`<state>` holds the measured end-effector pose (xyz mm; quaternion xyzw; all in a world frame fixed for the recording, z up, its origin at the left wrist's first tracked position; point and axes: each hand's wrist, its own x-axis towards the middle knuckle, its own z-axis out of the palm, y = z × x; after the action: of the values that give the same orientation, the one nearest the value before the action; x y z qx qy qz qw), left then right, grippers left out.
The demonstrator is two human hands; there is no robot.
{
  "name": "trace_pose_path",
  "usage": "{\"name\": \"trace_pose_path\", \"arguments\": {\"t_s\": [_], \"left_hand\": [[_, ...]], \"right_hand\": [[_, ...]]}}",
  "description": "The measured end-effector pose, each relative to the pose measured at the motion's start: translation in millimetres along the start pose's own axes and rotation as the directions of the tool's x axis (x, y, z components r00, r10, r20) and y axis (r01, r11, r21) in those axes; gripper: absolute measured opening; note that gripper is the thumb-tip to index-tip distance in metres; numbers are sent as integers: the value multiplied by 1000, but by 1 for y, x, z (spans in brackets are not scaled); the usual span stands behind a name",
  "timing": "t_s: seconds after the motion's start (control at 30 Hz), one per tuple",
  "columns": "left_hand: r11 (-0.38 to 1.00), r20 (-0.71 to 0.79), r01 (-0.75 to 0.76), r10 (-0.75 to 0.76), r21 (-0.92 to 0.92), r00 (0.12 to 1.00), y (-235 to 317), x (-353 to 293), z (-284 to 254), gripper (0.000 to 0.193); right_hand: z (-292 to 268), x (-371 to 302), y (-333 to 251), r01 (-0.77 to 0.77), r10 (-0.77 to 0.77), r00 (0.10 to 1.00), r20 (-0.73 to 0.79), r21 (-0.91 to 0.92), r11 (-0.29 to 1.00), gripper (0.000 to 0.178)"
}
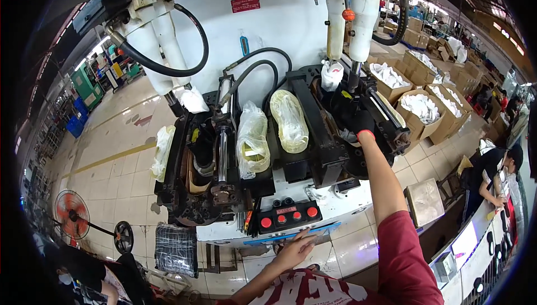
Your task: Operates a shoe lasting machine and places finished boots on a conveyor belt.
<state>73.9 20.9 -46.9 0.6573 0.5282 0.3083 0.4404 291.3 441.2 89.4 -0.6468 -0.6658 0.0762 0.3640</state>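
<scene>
My right hand [359,121], in a black glove, reaches into the right station of a press machine [330,154]. Its fingers are lost against the dark metal, so what they touch or hold cannot be made out; a small greyish piece [348,136] shows beside them. Bare and with fingers stretched apart, my left hand [296,249] hovers just below a black control box [288,217] with several red buttons. A dark shoe-shaped piece [203,151] sits in the left station. Between the stations lie two yellowish pads wrapped in clear plastic, the left pad [253,140] and the right pad [289,120].
Thick black hoses [257,53] loop above the machine, under white cylinders [366,19]. Cardboard boxes of white pieces [422,109] stand at right. A co-worker [492,176] works at a bench on the right; another person [84,274] and an orange fan [71,215] are at lower left.
</scene>
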Motion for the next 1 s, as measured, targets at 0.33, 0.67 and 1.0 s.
{"name": "trace_pose_path", "arguments": {"t_s": [0.33,0.67,1.0], "left_hand": [[980,-460,-194,151,-47,875,90,-41,-157,23],[760,-357,59,234,648,905,33,-80,-388,35],[373,77,79,-386,924,919,-37,26,-447,67]], "right_hand": [[3,23,-15,73,-75,994,-83,-24,997,43],[-55,-84,-154,-19,-119,849,-515,-255,967,51],[189,-287,-448,-84,-89,975,203,708,701,87]]}}
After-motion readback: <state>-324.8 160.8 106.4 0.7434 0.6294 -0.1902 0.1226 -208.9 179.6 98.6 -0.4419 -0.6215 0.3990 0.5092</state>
